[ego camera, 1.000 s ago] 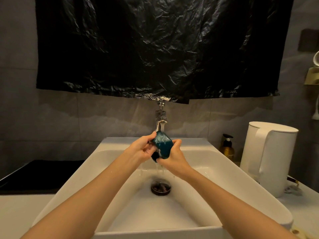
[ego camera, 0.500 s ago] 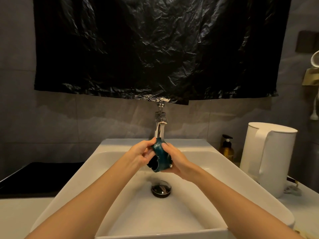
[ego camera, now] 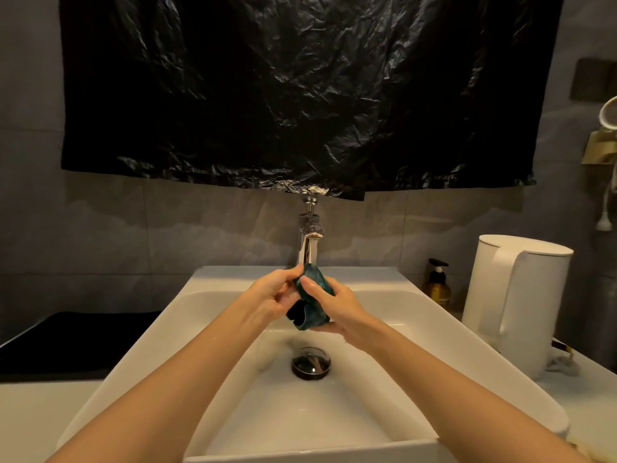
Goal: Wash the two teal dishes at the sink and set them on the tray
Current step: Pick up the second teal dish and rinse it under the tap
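A black tray (ego camera: 66, 342) sits on the desk at far left, beside the sink (ego camera: 417, 329). Over the basin, the left hand (ego camera: 267, 299) grips one edge of a teal dish (ego camera: 312, 302), fingers curled round it. The dish is tilted on edge, just below the tap (ego camera: 309, 242) and above the drain (ego camera: 311, 362). The right hand (ego camera: 337, 312) clasps its other side, thumb pressed on the face. Further right stand a bottle (ego camera: 437, 285) and a white kettle (ego camera: 514, 302).
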`<state>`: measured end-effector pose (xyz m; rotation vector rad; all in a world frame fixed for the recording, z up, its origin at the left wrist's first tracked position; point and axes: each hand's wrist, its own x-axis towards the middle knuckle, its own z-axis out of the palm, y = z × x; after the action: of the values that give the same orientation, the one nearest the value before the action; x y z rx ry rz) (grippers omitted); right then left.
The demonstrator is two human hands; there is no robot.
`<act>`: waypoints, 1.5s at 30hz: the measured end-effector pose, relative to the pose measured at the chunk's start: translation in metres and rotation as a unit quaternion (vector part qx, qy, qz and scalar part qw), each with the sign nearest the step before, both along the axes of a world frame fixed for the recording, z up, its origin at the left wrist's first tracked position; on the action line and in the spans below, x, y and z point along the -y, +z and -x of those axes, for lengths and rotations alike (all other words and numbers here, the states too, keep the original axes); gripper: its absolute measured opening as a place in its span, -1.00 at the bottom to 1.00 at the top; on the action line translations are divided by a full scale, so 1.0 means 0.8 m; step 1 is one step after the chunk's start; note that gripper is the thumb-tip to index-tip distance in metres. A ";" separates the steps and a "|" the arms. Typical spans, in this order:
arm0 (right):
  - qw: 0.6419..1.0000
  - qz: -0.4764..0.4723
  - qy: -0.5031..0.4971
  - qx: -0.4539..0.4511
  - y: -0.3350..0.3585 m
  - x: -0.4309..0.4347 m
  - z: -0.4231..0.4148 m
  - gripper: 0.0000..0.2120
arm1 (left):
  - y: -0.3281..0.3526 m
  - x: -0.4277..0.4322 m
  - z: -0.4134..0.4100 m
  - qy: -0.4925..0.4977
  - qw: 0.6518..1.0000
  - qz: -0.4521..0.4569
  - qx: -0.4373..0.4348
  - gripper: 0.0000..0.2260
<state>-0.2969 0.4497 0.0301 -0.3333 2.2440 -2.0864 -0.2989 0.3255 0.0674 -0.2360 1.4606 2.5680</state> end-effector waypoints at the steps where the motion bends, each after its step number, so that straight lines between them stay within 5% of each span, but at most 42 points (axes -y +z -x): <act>1: 1.000 0.008 -0.006 0.012 0.001 0.000 0.000 -0.64 | -0.001 0.000 0.001 -0.002 1.000 0.003 0.000 -0.86; 8: 0.981 0.106 0.037 0.158 0.006 -0.012 0.004 -0.59 | -0.006 -0.006 0.001 -0.011 0.999 0.036 -0.031 -0.82; 12: 0.962 0.145 0.046 0.225 0.009 -0.012 0.002 -0.43 | -0.007 -0.010 -0.010 -0.082 0.977 0.171 -0.095 -0.85; 15: 0.963 0.139 0.026 0.227 0.009 -0.006 -0.002 -0.46 | -0.015 -0.022 -0.009 -0.033 0.971 0.217 -0.092 -0.71; 18: 0.961 0.145 0.009 0.236 0.008 0.000 -0.001 -0.49 | -0.018 -0.023 -0.002 0.022 0.976 0.198 -0.083 -0.61; 20: 0.956 0.160 -0.011 0.247 0.010 -0.003 0.003 -0.48 | -0.017 -0.017 0.000 -0.029 0.979 0.175 -0.097 -0.66; 26: 0.967 0.132 -0.017 0.216 0.009 -0.020 0.006 -0.56 | -0.016 -0.014 -0.003 -0.129 0.972 0.154 -0.118 -0.76; 31: 0.985 0.022 0.017 0.170 0.012 -0.023 0.009 -0.57 | -0.019 -0.010 0.000 -0.125 0.967 0.191 -0.115 -0.79; 35: 0.992 0.004 0.028 0.125 0.005 -0.016 0.008 -0.76 | -0.029 -0.006 0.003 -0.109 0.940 0.300 -0.124 -0.68; 39: 0.997 -0.002 0.054 0.051 0.002 -0.015 0.010 -0.85 | -0.029 0.002 0.005 -0.120 0.935 0.292 -0.163 -0.72; 45: 0.996 0.028 -0.009 0.086 0.002 -0.003 0.006 -0.70 | -0.029 0.001 0.006 -0.128 0.916 0.335 -0.181 -0.74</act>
<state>-0.3014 0.4519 0.0316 -0.1298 2.1017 -2.1006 -0.3037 0.3250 0.0442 0.3504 2.2930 1.8852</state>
